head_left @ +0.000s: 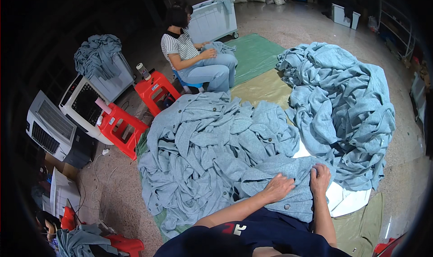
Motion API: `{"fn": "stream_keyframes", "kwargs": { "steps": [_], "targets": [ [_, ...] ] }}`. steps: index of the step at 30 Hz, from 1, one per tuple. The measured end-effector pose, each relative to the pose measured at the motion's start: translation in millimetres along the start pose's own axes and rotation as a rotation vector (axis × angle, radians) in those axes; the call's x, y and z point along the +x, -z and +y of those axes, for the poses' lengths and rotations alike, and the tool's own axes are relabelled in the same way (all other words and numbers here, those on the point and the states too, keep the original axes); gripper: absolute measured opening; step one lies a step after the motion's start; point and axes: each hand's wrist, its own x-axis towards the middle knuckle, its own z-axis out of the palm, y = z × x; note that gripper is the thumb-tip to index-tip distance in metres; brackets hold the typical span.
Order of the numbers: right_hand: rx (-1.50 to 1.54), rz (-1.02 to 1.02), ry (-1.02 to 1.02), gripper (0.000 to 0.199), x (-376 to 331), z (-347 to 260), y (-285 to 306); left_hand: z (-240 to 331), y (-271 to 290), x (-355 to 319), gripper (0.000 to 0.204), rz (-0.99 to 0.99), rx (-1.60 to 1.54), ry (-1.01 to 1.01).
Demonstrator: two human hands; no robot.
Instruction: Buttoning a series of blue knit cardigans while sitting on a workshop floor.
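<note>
A light blue-grey knitted cardigan point(267, 170) with a large button near its lower edge lies across my lap. My left hand point(278, 188) rests on the knit with its fingers curled in. A small dark spot shows at its fingertips; what it is, I cannot make out. To the right, my right hand point(320, 179) has its fingers bent over the cardigan's fabric, gripping it. More cardigans of the same colour form a big heap point(198, 144) in front and to the left. A second tall heap point(361, 99) curves round on the right.
A white sheet point(349, 200) lies beside my right forearm. Ahead, a seated person point(185, 49) handles a similar garment. Red stools point(119, 126), air coolers point(52, 126) and a garment-filled bin point(106, 74) stand left. Green tarpaulin point(259, 51) covers part of the floor.
</note>
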Motion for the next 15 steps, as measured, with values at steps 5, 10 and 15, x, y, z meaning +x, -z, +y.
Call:
{"fn": "stream_keyframes", "kwargs": {
  "steps": [5, 10, 15],
  "targets": [
    [0.018, 0.004, 0.008, 0.014, -3.1, 2.8, 2.1, -4.4, 11.3, -3.2, 0.02, 0.184, -0.637, 0.22],
    [0.122, 0.03, -0.036, 0.012, -15.2, 11.1, 10.9, -12.4, -3.4, -16.5, 0.012, 0.168, -1.006, 0.436],
    [0.5, 0.116, -0.195, 0.013, -14.6, 45.0, -3.4, -37.1, -1.9, -25.5, 0.012, 0.265, -1.182, 0.513]
  ]
}}
